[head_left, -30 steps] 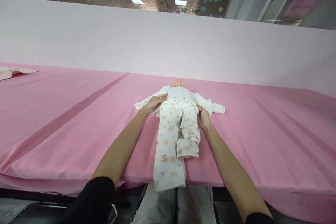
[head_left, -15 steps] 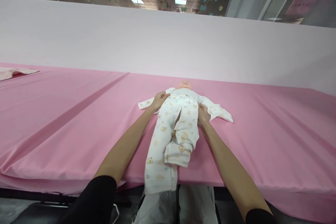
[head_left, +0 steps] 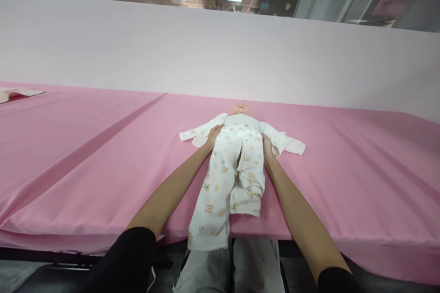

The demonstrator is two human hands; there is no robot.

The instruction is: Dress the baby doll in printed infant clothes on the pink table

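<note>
A baby doll lies on its back on the pink-sheeted table [head_left: 103, 165], its head [head_left: 240, 108] pointing away from me. It wears a white top [head_left: 237, 121] with sleeves spread wide. White bear-print baby pants [head_left: 223, 183] cover its middle, and their long legs reach towards the table's near edge, with one foot end folded over. My left hand [head_left: 213, 136] is at the left side of the waistband, and my right hand [head_left: 267, 148] is at the right side. The doll's legs are hidden.
A folded pale pink cloth [head_left: 17, 94] lies at the far left of the table. A pale pink partition [head_left: 206, 50] runs along the far side. My knees in pale trousers [head_left: 254, 268] show below the near edge.
My left hand has moved inward to the waistband. The pants have shifted slightly up the doll, and their legs now lie straighter than half a second ago.
</note>
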